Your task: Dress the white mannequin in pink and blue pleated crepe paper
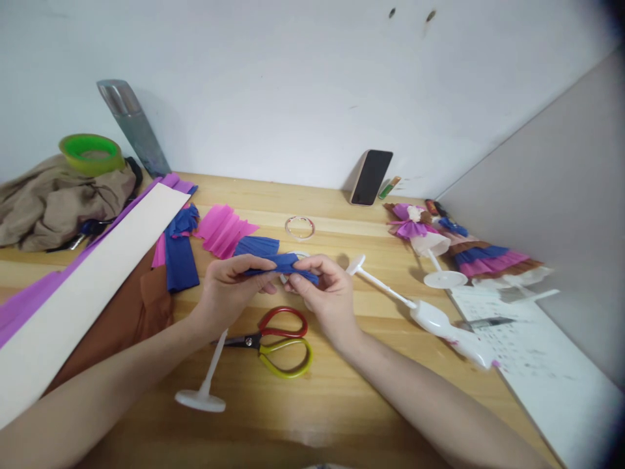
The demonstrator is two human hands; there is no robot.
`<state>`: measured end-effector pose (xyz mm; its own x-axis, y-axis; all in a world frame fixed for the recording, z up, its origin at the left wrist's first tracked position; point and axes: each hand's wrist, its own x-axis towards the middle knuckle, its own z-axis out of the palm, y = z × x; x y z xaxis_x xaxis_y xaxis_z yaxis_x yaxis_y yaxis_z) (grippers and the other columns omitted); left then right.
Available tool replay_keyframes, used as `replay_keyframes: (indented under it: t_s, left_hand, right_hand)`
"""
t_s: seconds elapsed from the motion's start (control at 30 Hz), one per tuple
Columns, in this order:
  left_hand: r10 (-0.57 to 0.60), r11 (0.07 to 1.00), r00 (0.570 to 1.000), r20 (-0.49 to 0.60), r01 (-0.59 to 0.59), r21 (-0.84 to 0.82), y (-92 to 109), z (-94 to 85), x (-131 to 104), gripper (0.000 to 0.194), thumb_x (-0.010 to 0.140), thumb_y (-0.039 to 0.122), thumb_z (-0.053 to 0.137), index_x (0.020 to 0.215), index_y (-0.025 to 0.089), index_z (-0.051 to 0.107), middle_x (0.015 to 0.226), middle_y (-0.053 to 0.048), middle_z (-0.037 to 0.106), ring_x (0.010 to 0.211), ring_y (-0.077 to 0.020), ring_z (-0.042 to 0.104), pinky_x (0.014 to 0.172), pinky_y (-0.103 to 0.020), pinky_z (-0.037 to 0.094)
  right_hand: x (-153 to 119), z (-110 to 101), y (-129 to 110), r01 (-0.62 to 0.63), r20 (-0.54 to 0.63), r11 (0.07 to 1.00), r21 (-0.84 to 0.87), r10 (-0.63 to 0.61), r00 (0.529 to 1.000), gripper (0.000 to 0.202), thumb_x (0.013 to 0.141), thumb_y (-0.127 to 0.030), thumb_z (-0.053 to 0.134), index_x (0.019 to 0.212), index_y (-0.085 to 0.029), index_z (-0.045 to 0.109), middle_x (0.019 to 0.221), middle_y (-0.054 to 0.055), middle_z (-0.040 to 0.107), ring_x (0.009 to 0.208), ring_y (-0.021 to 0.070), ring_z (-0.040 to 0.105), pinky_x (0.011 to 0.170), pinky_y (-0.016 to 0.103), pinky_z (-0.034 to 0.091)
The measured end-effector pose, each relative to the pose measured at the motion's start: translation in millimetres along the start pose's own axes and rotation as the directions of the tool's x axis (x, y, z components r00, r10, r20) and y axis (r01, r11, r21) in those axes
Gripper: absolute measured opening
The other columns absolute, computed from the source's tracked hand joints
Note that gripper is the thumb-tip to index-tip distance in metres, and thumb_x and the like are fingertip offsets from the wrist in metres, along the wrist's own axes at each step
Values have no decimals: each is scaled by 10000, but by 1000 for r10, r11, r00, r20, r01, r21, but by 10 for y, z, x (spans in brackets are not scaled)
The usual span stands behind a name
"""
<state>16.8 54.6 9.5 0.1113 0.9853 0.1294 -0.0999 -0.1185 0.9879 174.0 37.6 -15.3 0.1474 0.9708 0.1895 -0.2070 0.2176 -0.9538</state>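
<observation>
Between my two hands is a folded strip of blue crepe paper (283, 262), held level above the wooden table. My left hand (229, 280) pinches its left end with thumb and fingers. The right end is pinched by my right hand (325, 286). Just behind the strip lies another blue pleated piece (257, 246), and a pink pleated piece (226, 231) is to its left. Below my hands rest scissors (286, 342) with one red and one yellow handle. A white stand (201, 398) with a round base is near my left wrist, its top partly hidden.
Crepe paper rolls and a long white strip (102, 293) cover the left side, beside brown cloth (63, 202), green tape (92, 153) and a flask (134, 127). Rightward are a phone (372, 177), a white doll-like form (452, 332), a ruffled paper dress (493, 257) and written paper (537, 365).
</observation>
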Motion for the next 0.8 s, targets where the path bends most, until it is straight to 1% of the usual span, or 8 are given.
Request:
replay_keyframes:
  t_s: [0.1,0.2,0.3,0.43,0.57,0.67,0.8]
  left_hand:
    - [4,1000,999,32,-5,4,-19,-19,-4,117,653,234,815,729,174,750,577,-6,738,521,-178,714,551,-270,617]
    - [-5,1000,997,71,5,3,-41,-26,-6,116,649,226,824,728,177,756,592,-14,747,524,-182,717,528,-257,609]
    - [-15,999,997,77,17,-32,-48,-23,-2,111,637,197,825,726,180,761,603,-14,755,516,-183,716,522,-254,610]
    - [-7,997,997,81,14,-78,-24,-23,3,111,677,153,778,784,181,777,609,-10,761,509,-165,718,531,-230,604]
    - [34,996,999,32,-31,-82,-4,-32,0,110,669,99,758,749,174,758,563,7,741,493,-144,708,511,-192,579]
    - [36,997,999,-13,-37,-73,-6,-37,-5,100,664,94,754,726,170,735,568,6,742,500,-154,712,519,-208,586]
    - [45,998,999,-29,-46,-37,-16,-50,-11,81,678,116,755,739,169,747,582,-3,749,520,-157,719,563,-226,599]
  right_hand:
    - [-1,-9,2,4,19,1000,-15,-4,1000,178,681,-258,791,819,-223,684,745,-12,684,571,123,644,601,285,587]
    - [-3,-9,-5,27,22,999,-35,-26,999,144,682,-260,792,771,-218,687,748,-9,668,554,120,636,570,275,584]
    - [-4,-5,-14,55,11,998,-42,-55,998,118,690,-260,784,732,-218,681,728,-16,648,537,113,620,552,269,577]
    - [-5,-10,-21,45,-2,999,-26,-45,999,125,690,-236,779,719,-213,660,689,-24,650,524,107,620,539,247,550]
    - [-4,-26,-22,40,-22,999,-37,-41,999,134,679,-249,789,720,-215,665,659,-23,654,552,119,626,554,247,533]
    - [-5,-35,-18,34,-40,998,-50,-36,999,133,685,-285,794,730,-220,687,679,-14,668,576,128,629,572,263,539]
    - [-5,-34,-3,16,-44,1000,-6,-16,999,140,694,-295,795,733,-222,682,705,-13,680,590,134,644,599,278,546]
